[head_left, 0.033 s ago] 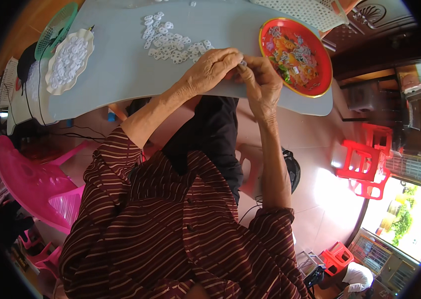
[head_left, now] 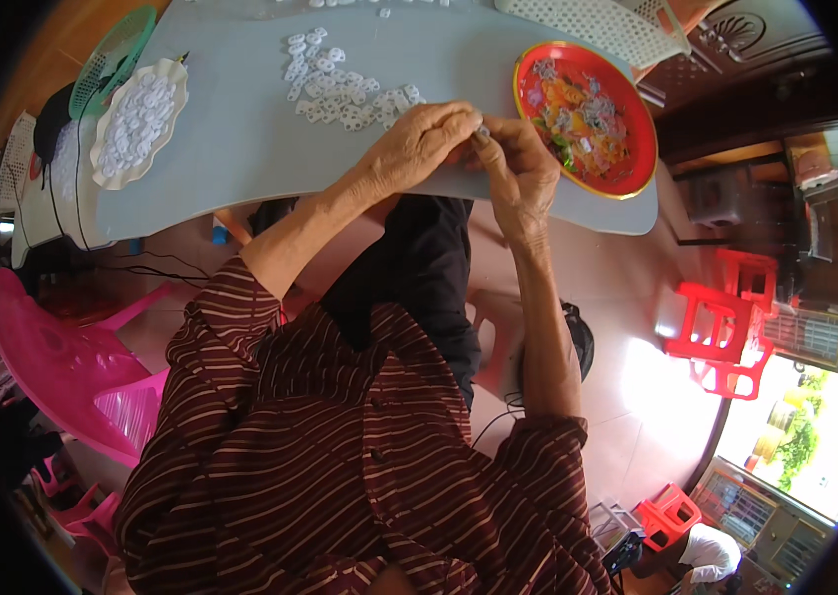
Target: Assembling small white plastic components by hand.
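My left hand (head_left: pixel 417 147) and my right hand (head_left: pixel 520 171) meet over the near edge of a pale grey table (head_left: pixel 240 169). Their fingertips pinch the same small white piece (head_left: pixel 483 131) between them. Just beyond my left hand, several small white ring-shaped pieces (head_left: pixel 345 89) lie scattered on the table. A red round plate (head_left: pixel 637 164) with a colourful pattern and more small pieces in it sits right beside my right hand. My striped sleeves and dark trousers fill the lower part of the view.
A white scalloped plate (head_left: pixel 173 89) heaped with white pieces stands at the table's left, with a green mesh basket (head_left: pixel 112 55) behind it. A white perforated basket (head_left: pixel 588 22) is at the far edge. A pink chair (head_left: pixel 52 357) stands left, red stools (head_left: pixel 726 327) right.
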{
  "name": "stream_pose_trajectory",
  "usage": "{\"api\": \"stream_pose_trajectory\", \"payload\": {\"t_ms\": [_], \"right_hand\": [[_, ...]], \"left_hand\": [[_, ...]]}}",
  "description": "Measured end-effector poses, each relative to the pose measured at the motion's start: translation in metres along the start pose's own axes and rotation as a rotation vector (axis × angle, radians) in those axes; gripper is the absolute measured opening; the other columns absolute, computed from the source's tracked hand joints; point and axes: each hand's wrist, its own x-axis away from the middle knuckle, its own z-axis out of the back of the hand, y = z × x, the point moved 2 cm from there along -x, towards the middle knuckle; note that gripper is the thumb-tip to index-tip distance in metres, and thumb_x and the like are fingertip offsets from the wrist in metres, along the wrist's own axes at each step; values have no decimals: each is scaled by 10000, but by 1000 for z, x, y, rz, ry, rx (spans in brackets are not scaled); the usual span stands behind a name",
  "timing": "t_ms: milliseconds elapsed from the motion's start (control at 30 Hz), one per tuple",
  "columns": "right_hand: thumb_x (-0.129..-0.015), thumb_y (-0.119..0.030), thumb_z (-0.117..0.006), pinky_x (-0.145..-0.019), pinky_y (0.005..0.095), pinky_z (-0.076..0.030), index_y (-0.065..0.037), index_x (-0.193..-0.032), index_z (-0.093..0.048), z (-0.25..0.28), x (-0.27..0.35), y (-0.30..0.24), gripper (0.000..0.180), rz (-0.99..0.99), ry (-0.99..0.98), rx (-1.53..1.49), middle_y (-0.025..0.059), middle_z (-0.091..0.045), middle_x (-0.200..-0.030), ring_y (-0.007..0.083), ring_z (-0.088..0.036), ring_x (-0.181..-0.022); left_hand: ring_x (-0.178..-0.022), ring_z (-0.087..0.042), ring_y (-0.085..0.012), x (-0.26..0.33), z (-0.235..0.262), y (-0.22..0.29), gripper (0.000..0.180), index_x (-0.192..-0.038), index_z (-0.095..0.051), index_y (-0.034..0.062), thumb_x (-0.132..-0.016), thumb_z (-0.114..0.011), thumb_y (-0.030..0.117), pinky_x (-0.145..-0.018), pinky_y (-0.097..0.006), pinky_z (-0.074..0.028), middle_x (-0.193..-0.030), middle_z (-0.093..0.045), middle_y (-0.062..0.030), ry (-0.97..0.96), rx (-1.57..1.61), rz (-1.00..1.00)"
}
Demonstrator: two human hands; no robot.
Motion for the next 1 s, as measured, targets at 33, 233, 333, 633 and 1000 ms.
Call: {"api": "stream_pose_trajectory", "payload": {"t_ms": [33,233,333,633,1000], "right_hand": [[-860,-22,-606,-620,219,-482,41,-957,-587,-1,-2,3,117,-30,8,-56,87,-646,-796,96,-602,-705],[-842,-32,-544,-607,231,-496,31,-923,-629,34,-103,-49,133,50,156,227,53,-627,-783,100,-589,-656],[-821,-110,-588,-592,236,-493,28,-944,-644,88,-186,-60,194,146,283,233,57,-635,-788,113,-593,-651],[-810,-224,-648,-746,362,-497,-92,-984,-636,-1,-208,-5,219,391,-36,863,128,-661,-883,269,-644,-833],[-790,-460,-621,-964,500,-365,-139,-1221,-548,-77,-272,100,543,352,-215,1104,172,-514,-1226,400,-405,-1190]], "left_hand": [[-648,-438,-104,2,0,-1,383,-798,-520,11,-967,-405,336,-638,-267,-393,-674,-485,-31,20,8,-1],[-639,-447,-104,20,22,-6,408,-730,-508,15,-971,-396,324,-640,-259,-384,-656,-489,-30,127,160,3],[-631,-432,-103,24,20,-9,388,-716,-491,20,-964,-387,301,-626,-259,-372,-633,-463,-19,172,214,-72],[-634,-413,-115,39,22,-8,358,-678,-454,36,-950,-366,251,-628,-275,-362,-649,-458,-13,225,317,73],[-603,-401,-136,35,22,2,281,-707,-440,13,-926,-411,188,-578,-279,-362,-639,-424,-37,136,247,77]]}}
